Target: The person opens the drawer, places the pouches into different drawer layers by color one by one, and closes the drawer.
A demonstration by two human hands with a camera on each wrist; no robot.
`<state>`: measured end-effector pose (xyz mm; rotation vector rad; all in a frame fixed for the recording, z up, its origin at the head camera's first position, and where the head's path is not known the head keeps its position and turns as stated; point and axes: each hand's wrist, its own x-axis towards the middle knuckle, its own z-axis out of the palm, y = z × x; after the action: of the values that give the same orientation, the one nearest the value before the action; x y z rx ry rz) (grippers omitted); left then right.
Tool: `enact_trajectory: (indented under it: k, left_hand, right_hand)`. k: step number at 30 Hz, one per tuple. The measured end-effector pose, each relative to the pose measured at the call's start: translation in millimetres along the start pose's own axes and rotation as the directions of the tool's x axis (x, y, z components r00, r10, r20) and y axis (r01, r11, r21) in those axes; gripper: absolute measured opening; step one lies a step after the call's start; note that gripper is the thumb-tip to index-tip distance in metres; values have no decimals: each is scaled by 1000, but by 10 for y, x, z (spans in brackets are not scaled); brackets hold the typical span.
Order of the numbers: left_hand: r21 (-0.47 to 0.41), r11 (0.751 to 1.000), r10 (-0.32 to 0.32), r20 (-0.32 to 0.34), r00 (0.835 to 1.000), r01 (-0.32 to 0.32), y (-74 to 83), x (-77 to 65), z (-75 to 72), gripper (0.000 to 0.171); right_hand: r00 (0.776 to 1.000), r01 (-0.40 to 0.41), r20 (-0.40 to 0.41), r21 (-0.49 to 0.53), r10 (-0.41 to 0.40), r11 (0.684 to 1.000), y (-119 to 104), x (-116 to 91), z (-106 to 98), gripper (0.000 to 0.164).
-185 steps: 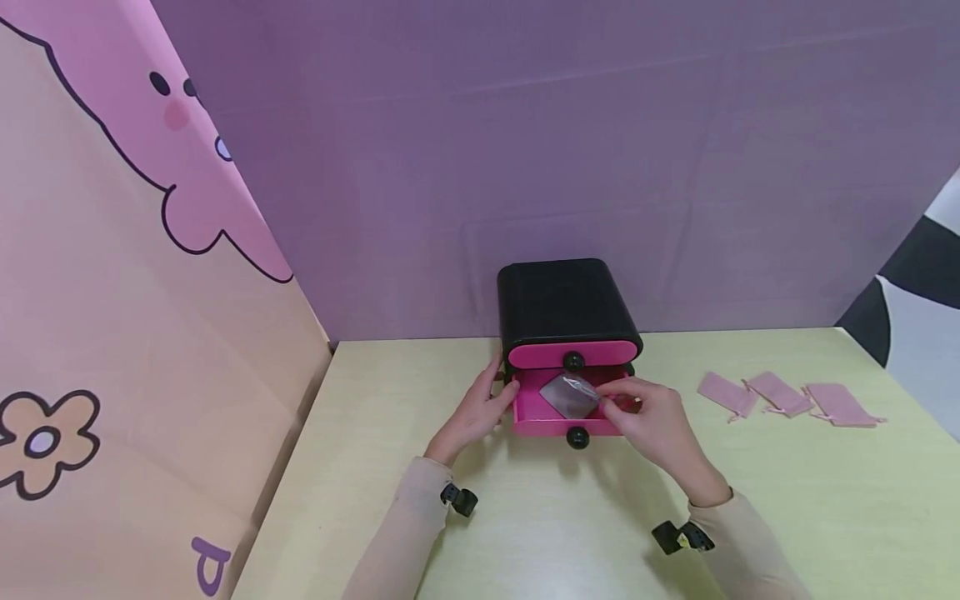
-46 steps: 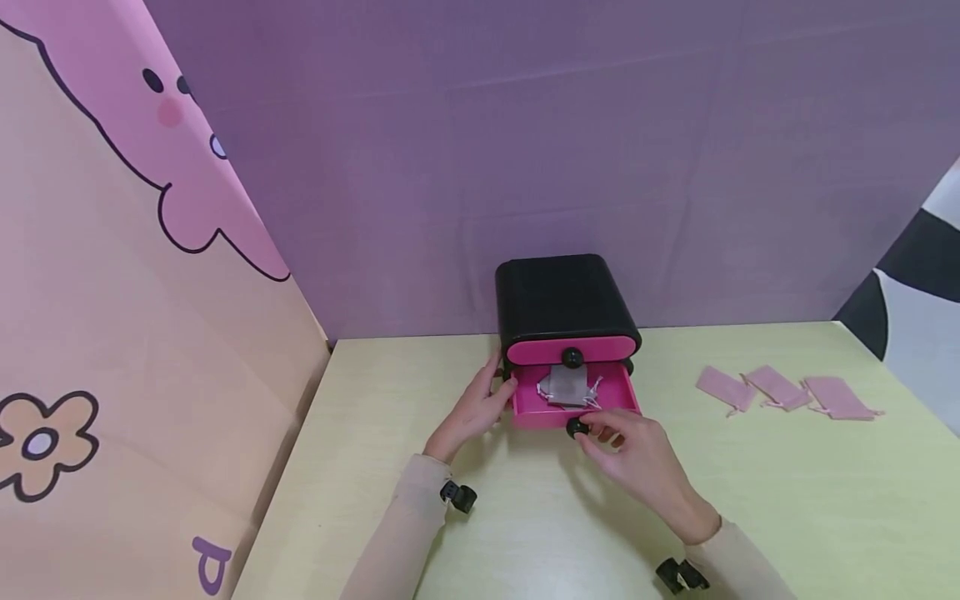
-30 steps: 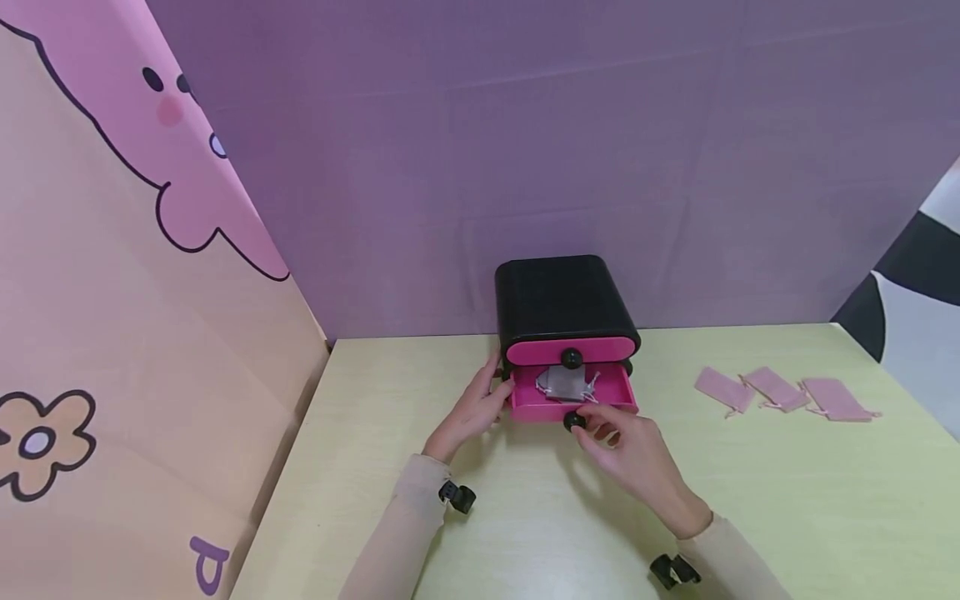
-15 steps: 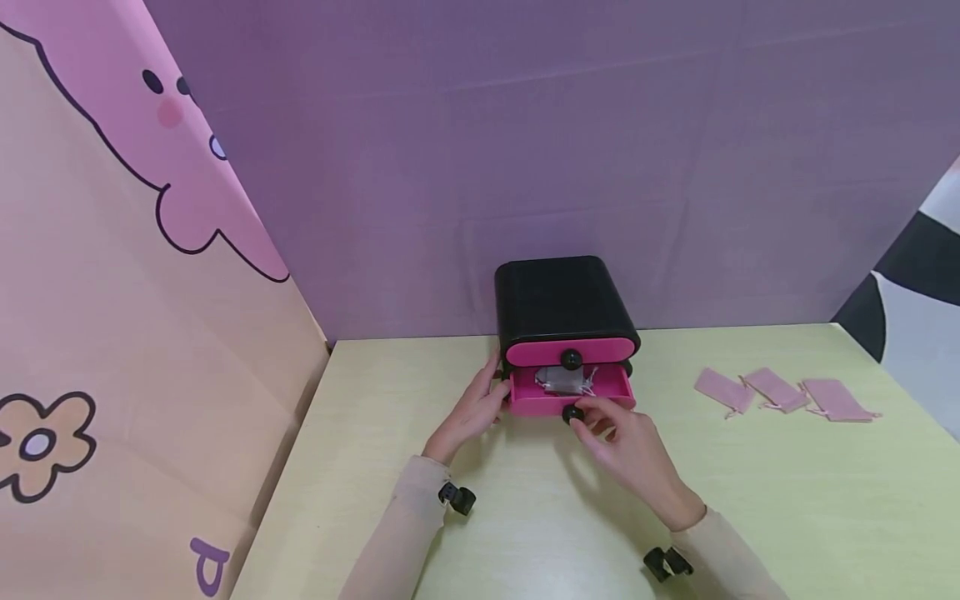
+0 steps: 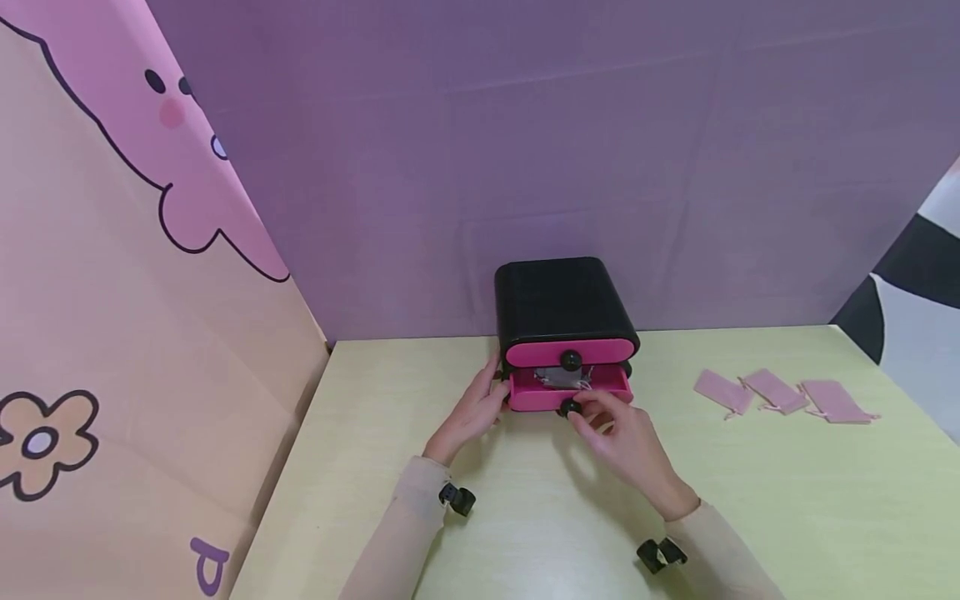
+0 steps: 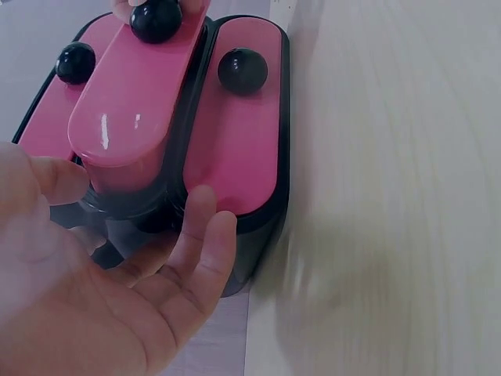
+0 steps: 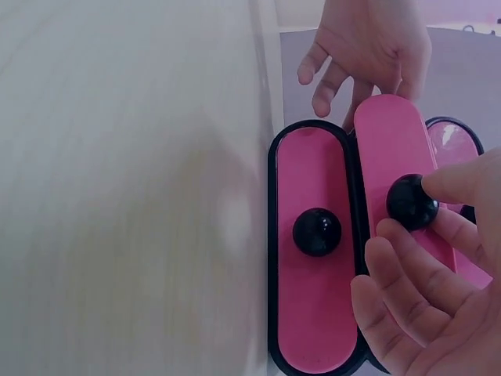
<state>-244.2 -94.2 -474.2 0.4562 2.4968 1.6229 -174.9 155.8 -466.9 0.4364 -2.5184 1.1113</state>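
A small black cabinet (image 5: 566, 300) with pink drawers stands at the back of the table. Its middle drawer (image 5: 532, 401) is partly pulled out, and a grey drawstring pouch (image 5: 558, 377) lies inside, half covered by the top drawer's overhang. With thumb and fingers my right hand (image 5: 628, 442) pinches the round black knob (image 7: 411, 201) of that drawer. My left hand (image 5: 471, 414) rests at the cabinet's left side, fingers relaxed, the fingertips (image 6: 219, 231) at the edge of the bottom drawer (image 6: 235, 141) in the left wrist view.
Three pink drawstring pouches (image 5: 770, 390) lie in a row on the table (image 5: 750, 492) to the right. A purple cloth backdrop (image 5: 420, 167) rises right behind the cabinet, and a patterned panel (image 5: 150, 333) borders the left.
Earlier my right hand was in the drawer by the grey pouch; it then took the knob. The drawer has since slid steadily inward, covering more of the pouch. My left hand stayed put.
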Motion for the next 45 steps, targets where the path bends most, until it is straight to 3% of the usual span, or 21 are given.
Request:
enact_trajectory:
  k: [8, 23, 35, 42, 45]
  left_hand:
    - [0, 1000, 4, 5, 1000, -4, -13, 7, 11, 67]
    - [11, 1000, 9, -12, 1000, -8, -13, 12, 21, 69]
    - [57, 998, 25, -50, 998, -23, -10, 25, 38, 68]
    - [81, 997, 8, -65, 998, -2, 17, 3, 43, 69]
    - [89, 996, 8, -71, 997, -1, 24, -1, 37, 70]
  right_hand:
    - [995, -89, 36, 28, 88, 996, 60, 91, 34, 25]
    - [992, -129, 15, 72, 129, 989, 118, 252, 123, 30]
    - [989, -149, 10, 72, 149, 986, 198, 252, 180, 35]
    - [982, -185, 32, -20, 186, 982, 242, 220, 257, 13]
    - [980, -187, 59, -42, 189, 982, 243, 228, 272, 13]
